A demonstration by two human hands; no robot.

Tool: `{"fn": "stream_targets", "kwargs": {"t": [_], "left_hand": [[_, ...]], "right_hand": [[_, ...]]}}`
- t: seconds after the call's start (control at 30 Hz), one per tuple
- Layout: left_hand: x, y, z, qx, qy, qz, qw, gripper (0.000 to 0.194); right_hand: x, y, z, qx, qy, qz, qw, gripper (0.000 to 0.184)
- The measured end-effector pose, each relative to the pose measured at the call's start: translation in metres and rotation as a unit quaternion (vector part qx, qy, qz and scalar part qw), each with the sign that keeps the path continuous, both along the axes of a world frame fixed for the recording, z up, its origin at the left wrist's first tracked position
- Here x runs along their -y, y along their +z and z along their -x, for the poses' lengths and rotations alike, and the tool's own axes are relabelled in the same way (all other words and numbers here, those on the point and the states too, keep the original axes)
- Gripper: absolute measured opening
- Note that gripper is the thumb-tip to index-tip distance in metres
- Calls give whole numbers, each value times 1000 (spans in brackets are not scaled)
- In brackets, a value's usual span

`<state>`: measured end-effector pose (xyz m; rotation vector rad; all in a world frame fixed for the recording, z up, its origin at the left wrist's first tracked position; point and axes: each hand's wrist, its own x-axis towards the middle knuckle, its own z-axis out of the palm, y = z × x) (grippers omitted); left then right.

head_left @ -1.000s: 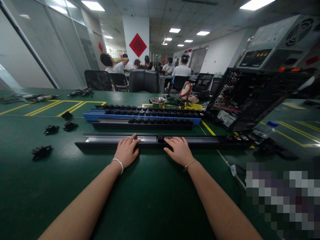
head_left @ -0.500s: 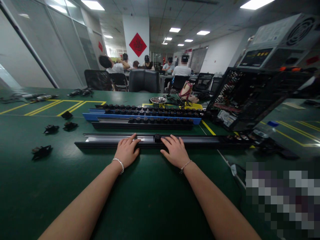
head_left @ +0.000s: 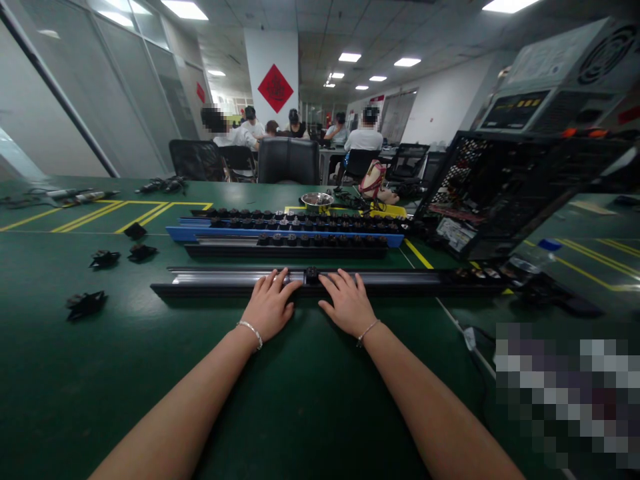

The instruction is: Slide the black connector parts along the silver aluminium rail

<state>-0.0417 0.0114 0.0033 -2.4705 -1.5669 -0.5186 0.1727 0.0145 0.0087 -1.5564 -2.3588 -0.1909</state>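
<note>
A long black rail (head_left: 200,291) with a shiny inner channel lies crosswise on the green table. In its channel sits a small black block (head_left: 312,275), between my two hands. My left hand (head_left: 271,303) rests on the rail's near edge, fingers spread, its thumb close to the block's left side. On the other side, my right hand (head_left: 347,302) lies with fingers apart on the rail, fingertips at or near the block's right side. Whether the fingertips touch the block is hard to tell. More small dark pieces sit at the rail's right end.
Behind the rail lie a blue rail (head_left: 215,233) and another black rail (head_left: 225,251), both carrying rows of small black parts. Several loose black pieces (head_left: 86,304) are on the left. An open computer case (head_left: 480,193) and a bottle (head_left: 530,259) stand right. A metal bowl (head_left: 317,199) is farther back.
My left hand has slid right along the rail towards the block. The block has shifted slightly left, and my right hand has moved a little left with it.
</note>
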Motion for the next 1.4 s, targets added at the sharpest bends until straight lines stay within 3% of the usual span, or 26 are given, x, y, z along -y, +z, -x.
{"fn": "stream_targets", "kwargs": {"t": [0.4, 0.6, 0.83, 0.97, 1.4], "left_hand": [[4, 2, -13, -55, 46, -6, 997, 62], [7, 6, -30, -58, 95, 31, 993, 61], [4, 9, -45, -52, 151, 67, 985, 69], [3, 7, -46, -54, 154, 58, 985, 63], [6, 6, -42, -52, 151, 23, 987, 56]], "right_hand": [[1, -1, 15, 9, 9, -2, 1000, 54], [2, 0, 15, 29, 36, 7, 999, 49], [-1, -3, 13, -13, 35, -9, 999, 49], [-4, -6, 9, -47, -7, -38, 998, 49], [-8, -6, -2, -45, -42, -54, 997, 30]]}}
